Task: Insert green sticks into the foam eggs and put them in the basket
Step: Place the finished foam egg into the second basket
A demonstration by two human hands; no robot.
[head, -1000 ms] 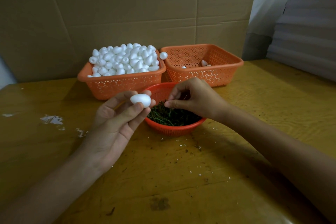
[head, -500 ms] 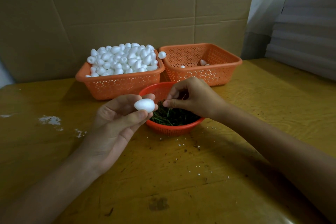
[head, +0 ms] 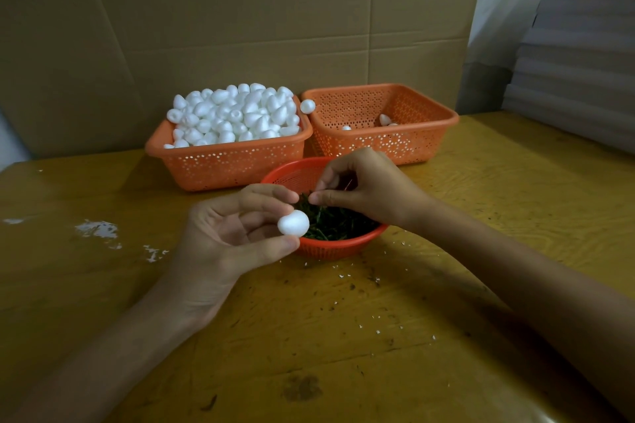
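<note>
A white foam egg [head: 293,223] is held in the air just in front of the near-left rim of a round red basket [head: 331,249]. The left hand [head: 226,233] holds it, palm turned up toward the camera. The thumb presses the egg from below, and the curled forefinger arches over it. The other fingers are folded in behind it.

The red basket holds a tangle of green sticks [head: 338,221]. The right hand [head: 369,187] hovers over it with its fingers curled. Its thumb and forefinger tips meet just above the sticks, close to the left forefinger. The spot is dark and small, so I cannot tell whether a stick is pinched between those tips.

Behind the red basket stand two orange square baskets, side by side and touching. The left orange basket [head: 233,166] is heaped above its rim with loose foam eggs [head: 237,115]. One stray egg [head: 307,106] sits at its right corner where the two baskets meet. The right orange basket [head: 412,148] holds only a few eggs [head: 385,119] on its floor, partly hidden by its front wall.

Everything rests on a yellow-brown wooden table [head: 343,336]. White crumbs [head: 98,228] lie on it to the left, with finer flecks near the red basket. A wall of cardboard [head: 240,27] rises behind the baskets. A stack of grey sheets [head: 577,55] stands at the right.
</note>
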